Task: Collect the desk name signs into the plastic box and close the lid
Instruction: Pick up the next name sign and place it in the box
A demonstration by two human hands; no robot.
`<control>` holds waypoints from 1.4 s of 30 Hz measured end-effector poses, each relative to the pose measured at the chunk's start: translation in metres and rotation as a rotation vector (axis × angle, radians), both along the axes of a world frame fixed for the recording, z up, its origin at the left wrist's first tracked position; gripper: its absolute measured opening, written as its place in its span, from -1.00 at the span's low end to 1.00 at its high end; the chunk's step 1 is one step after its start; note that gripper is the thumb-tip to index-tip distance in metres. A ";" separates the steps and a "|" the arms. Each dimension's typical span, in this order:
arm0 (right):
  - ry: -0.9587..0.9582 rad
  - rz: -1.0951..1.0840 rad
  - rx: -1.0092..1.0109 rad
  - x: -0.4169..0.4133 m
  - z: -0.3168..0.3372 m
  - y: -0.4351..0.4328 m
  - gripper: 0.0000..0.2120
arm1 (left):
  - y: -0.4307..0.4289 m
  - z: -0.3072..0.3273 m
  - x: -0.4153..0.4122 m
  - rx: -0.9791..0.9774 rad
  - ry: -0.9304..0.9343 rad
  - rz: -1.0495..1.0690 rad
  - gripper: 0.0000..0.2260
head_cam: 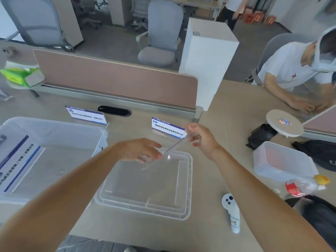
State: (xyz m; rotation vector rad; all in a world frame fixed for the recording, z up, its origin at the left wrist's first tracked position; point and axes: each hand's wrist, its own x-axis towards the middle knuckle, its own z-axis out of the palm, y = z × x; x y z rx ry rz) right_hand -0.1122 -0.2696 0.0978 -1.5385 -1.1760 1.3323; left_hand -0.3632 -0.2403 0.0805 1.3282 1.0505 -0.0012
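Both hands hold a clear acrylic desk name sign point(174, 145), seen edge-on and tilted, above the far end of the box lid. My left hand point(141, 150) pinches its lower end and my right hand point(201, 137) grips its upper end. The transparent lid point(183, 211) lies flat on the desk in front of me. The open plastic box point(54, 124) stands at the left with one name sign point(18, 160) lying inside. Two more name signs stand on the desk by the partition: one at the left point(86, 115), one point(167, 129) just behind my right hand.
A pink partition point(116, 79) borders the desk's far side. At the right are a white controller point(231, 213), a smaller plastic tub point(281, 160), a bottle point(305, 184), a round white stand point(284, 122) and a seated person point(291, 70).
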 end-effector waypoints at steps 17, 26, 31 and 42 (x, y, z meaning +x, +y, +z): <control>0.134 0.159 0.099 -0.057 0.029 0.029 -0.62 | -0.036 0.017 -0.048 0.145 -0.189 0.414 -0.12; 0.216 0.393 0.111 -0.121 0.027 0.056 -0.60 | -0.069 0.030 -0.100 0.172 -0.167 0.628 -0.09; 0.232 0.509 0.130 -0.169 0.040 0.064 -0.58 | -0.089 0.040 -0.129 0.232 -0.121 0.729 -0.12; 0.171 0.639 0.098 -0.284 0.045 0.059 -0.60 | -0.114 0.034 -0.229 0.170 -0.241 0.885 -0.08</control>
